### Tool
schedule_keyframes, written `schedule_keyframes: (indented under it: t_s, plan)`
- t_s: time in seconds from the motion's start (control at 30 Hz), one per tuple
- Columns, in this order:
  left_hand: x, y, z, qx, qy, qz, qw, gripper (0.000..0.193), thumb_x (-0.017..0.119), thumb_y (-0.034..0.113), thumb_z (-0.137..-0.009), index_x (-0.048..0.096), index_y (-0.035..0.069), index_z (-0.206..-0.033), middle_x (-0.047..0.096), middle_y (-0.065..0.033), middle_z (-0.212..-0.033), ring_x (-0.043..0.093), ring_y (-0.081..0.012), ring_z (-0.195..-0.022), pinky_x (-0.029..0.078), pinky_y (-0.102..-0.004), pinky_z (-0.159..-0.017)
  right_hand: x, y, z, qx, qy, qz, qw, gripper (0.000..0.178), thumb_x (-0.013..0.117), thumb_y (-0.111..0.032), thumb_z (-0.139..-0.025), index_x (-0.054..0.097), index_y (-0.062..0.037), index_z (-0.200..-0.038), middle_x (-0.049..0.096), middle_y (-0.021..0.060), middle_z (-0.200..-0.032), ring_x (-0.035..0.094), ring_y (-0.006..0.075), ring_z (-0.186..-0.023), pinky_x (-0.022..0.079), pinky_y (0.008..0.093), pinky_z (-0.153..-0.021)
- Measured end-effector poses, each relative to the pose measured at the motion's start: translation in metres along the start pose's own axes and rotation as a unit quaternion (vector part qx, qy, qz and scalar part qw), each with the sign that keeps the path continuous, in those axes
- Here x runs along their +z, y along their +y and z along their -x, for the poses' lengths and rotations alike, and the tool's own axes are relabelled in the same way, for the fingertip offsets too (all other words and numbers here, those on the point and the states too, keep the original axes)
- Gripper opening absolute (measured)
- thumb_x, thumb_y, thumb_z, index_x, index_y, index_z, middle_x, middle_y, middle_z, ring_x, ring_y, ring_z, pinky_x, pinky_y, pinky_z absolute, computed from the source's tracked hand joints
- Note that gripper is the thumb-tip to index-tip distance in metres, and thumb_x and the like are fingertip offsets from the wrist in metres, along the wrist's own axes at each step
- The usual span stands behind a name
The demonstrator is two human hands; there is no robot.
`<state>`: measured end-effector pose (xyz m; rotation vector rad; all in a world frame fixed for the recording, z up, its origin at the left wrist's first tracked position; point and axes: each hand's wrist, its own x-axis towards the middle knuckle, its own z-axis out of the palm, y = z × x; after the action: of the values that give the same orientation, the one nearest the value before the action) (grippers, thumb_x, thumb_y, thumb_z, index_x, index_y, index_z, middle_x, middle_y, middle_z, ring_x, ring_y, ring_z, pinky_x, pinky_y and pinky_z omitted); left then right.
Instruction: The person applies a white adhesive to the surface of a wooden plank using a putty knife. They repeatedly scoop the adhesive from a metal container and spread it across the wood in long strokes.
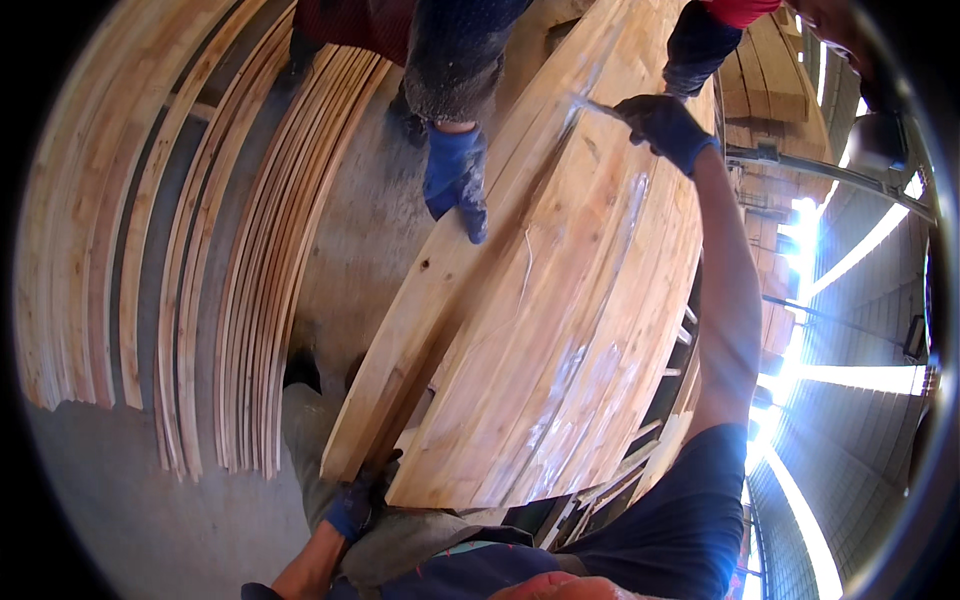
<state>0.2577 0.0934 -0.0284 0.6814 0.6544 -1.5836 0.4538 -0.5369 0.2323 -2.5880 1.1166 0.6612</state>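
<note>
My right hand (pixel 668 132), in a blue-grey glove, is closed on a thin hand tool (pixel 600 106) with a pale, wet-looking tip; whether it is a brush or a spreader I cannot tell. The tip is at the far part of the wooden boards (pixel 590 270), which lie side by side with white, glue-like smears. At the near end, my left hand (pixel 350 510), also in a blue glove, grips a single plank (pixel 400 385), its fingers partly hidden. This plank stands apart from the boards, with a dark gap between. A co-worker's blue-gloved hand (pixel 457 180) touches the plank farther along.
Several long strips (pixel 290 200) lie stacked on the floor at left, beside wider boards (pixel 80 220). A second dark sleeve (pixel 698 48) shows at the top right, near stacked timber (pixel 770 75). Bright light comes through gaps at the right.
</note>
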Motion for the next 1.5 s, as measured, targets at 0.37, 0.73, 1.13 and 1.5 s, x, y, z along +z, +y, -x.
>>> schedule_keyframes:
  t_s: [0.37,0.73,1.13,1.5]
  plan:
    - [0.033,0.026,0.014,-0.011,0.028,0.041,0.999,0.067,0.066,0.046,-0.09,0.052,-0.004,-0.132,0.063,-0.002,-0.087,0.061,-0.0105,-0.079,0.052,-0.023,-0.072,0.046,-0.07,0.092,-0.156,-0.089,0.352,0.919,0.026,0.054,-0.026,-0.089,0.07,-0.0181,-0.107,0.07,0.0095,-0.092,0.066,0.0304,-0.085,0.053,0.0406,-0.076]
    - [0.01,0.016,0.0,-0.037,-0.064,0.104,0.992,0.058,0.063,0.038,-0.094,0.05,-0.003,-0.133,0.063,-0.0001,-0.088,0.062,-0.011,-0.078,0.055,-0.0266,-0.069,0.03,-0.096,0.079,-0.124,-0.134,0.475,0.861,0.03,0.052,-0.017,-0.087,0.07,-0.0263,-0.109,0.069,0.001,-0.108,0.065,0.0228,-0.104,0.052,0.0369,-0.086]
    - [0.013,0.012,0.007,-0.013,0.009,0.117,0.993,0.048,0.064,0.034,-0.094,0.056,-0.001,-0.126,0.067,-0.0058,-0.088,0.066,-0.014,-0.077,0.058,-0.0298,-0.066,0.015,0.002,0.146,-0.011,0.137,0.354,0.925,0.028,0.049,-0.03,-0.093,0.064,-0.025,-0.116,0.068,0.007,-0.11,0.065,0.0315,-0.097,0.052,0.0432,-0.083]
    - [-0.005,0.031,-0.021,0.038,-0.037,0.047,0.998,0.052,0.06,0.05,-0.092,0.055,0.012,-0.128,0.068,-0.0073,-0.116,0.068,-0.0212,-0.098,0.061,-0.0373,-0.072,0.206,0.046,0.63,0.117,0.142,-0.399,0.898,0.031,0.056,-0.021,-0.096,0.063,0.0043,-0.112,0.065,0.0095,-0.092,0.063,0.0142,-0.078,0.051,0.0296,-0.073]
